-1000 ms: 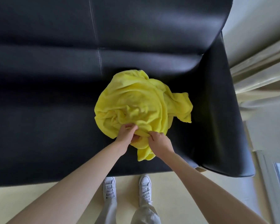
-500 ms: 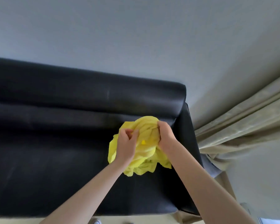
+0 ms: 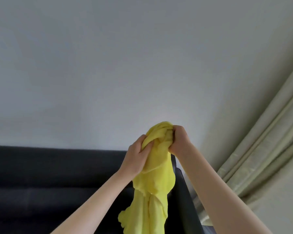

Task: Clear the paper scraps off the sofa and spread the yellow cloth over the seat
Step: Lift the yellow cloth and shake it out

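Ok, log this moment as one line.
step: lifting to unfurl | bunched yellow cloth: raised, hanging over black leather sofa | left hand: grips cloth | right hand: grips cloth top

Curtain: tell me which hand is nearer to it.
Right. The right hand grips the yellow cloth on the side toward the curtain; the left hand grips the cloth's far side.

cloth (image 3: 153, 179): plain bright yellow, no pattern. sofa (image 3: 49, 183): black, plain, slight sheen. wall (image 3: 108, 65): flat pale grey. curtain (image 3: 264, 159): pale beige-green, plain, with lengthwise folds.
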